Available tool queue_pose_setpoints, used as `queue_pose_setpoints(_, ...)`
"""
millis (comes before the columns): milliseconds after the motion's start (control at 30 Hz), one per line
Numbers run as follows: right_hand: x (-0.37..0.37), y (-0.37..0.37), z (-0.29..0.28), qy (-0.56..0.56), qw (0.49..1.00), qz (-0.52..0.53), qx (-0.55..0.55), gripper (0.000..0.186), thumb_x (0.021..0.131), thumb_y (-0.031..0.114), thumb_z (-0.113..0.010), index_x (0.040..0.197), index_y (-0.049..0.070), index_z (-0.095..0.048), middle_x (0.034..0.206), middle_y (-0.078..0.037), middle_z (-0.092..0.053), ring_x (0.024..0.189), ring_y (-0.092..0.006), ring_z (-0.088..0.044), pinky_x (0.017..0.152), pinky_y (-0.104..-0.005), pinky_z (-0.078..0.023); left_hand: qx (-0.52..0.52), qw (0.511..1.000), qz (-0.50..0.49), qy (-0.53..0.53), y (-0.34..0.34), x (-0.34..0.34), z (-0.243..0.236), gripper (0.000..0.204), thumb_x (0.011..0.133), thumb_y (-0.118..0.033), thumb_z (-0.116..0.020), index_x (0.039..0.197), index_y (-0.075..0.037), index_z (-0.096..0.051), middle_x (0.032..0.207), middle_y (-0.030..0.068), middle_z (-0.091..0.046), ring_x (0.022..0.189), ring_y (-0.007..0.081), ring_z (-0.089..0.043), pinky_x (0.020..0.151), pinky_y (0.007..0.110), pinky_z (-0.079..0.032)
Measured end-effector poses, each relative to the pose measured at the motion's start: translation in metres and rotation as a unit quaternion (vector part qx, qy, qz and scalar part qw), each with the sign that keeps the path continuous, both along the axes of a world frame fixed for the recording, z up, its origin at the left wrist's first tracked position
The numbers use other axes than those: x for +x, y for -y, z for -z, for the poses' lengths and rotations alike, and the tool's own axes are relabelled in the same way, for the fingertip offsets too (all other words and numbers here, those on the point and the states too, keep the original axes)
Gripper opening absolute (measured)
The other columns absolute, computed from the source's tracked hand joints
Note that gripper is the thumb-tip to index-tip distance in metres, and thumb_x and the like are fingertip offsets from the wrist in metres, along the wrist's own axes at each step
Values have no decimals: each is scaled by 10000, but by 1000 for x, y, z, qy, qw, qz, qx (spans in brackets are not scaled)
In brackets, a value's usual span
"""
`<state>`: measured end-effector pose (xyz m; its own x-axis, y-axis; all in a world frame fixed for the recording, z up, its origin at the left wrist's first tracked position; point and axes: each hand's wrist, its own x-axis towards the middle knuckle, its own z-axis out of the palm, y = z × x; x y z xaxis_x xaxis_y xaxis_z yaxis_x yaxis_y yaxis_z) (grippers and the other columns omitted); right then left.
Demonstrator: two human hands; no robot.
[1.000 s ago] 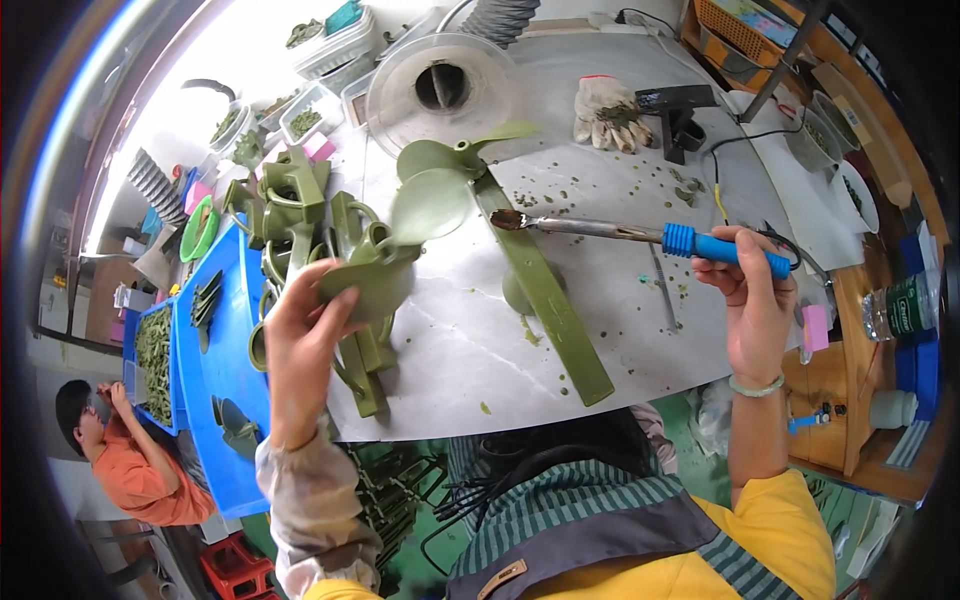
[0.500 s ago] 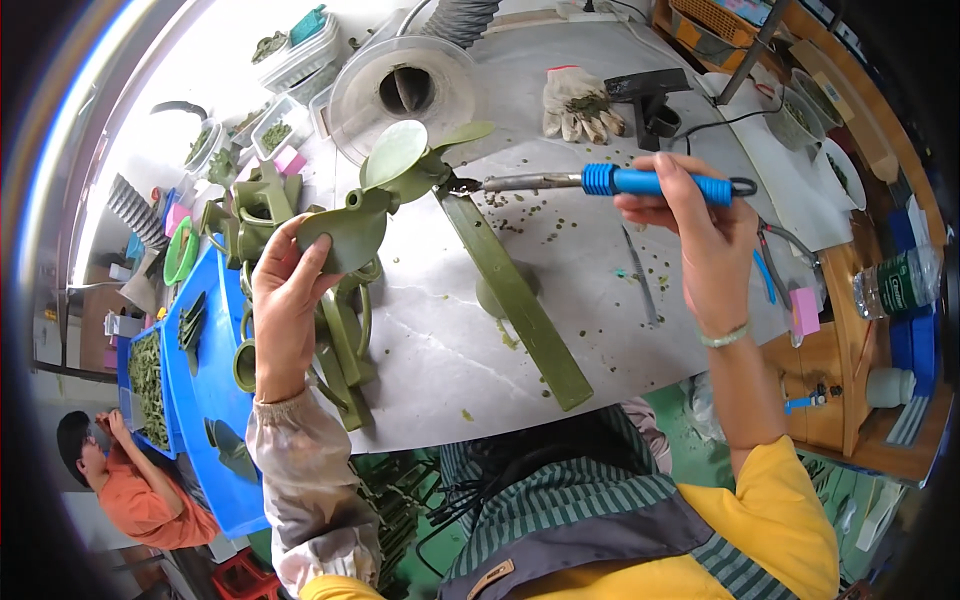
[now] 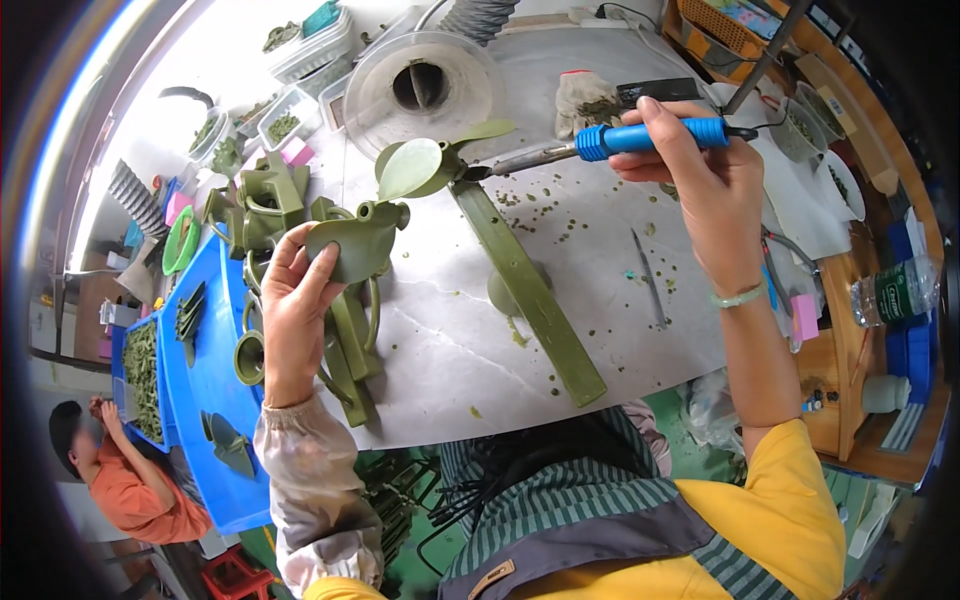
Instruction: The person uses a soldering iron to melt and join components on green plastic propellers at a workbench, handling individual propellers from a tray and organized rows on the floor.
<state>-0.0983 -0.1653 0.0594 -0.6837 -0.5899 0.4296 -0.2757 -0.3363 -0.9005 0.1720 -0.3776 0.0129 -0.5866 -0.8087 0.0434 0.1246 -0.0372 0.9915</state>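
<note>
Head view: your left grip (image 3: pixel 296 300) pinches a thin green piece (image 3: pixel 355 248) left of the middle, maybe so its tube end is free. Your right grip (image 3: pixel 708 185) holds a blue-handled tool (image 3: pixel 608 142), upper right, perhaps keeping fingers off metal. Its tip is by the green bar (image 3: pixel 530 290).

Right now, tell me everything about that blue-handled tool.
The tool has a blue, plastic-looking handle, ribbed near its ends, with a black piece behind. A metallic shaft runs left to a dark tip. The right hand grips the handle above the table; the tip is by the upper end of the green bar, contact unclear.
</note>
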Motion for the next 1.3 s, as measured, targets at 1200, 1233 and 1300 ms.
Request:
queue_pose_setpoints(1200,29,-41,88,150,985,59,-67,208,962,92,-505,939,-89,-605,934,-111,-645,736,-204,-681,682,-318,-582,-5,995,71,67,21,-85,19,364,888,-95,-644,1233,-43,-541,1067,56,-656,923,113,-641,781,238,-517)
queue_pose_setpoints(1233,29,-40,89,150,985,59,-67,208,962,92,-505,939,-89,-605,934,-111,-645,736,-204,-681,682,-318,-582,-5,995,71,67,22,-84,20,364,888,-95,-644,1233,-43,-541,1067,56,-656,923,113,-641,781,238,-517)
queue_pose_setpoints(1300,29,-39,91,148,984,60,-76,216,964,101,-507,937,-88,-607,934,-110,-644,735,-204,-681,682,-321,-584,-13,995,68,69,25,-84,21,356,888,-94,-641,1227,-42,-545,1077,62,-655,930,118,-641,791,243,-521)
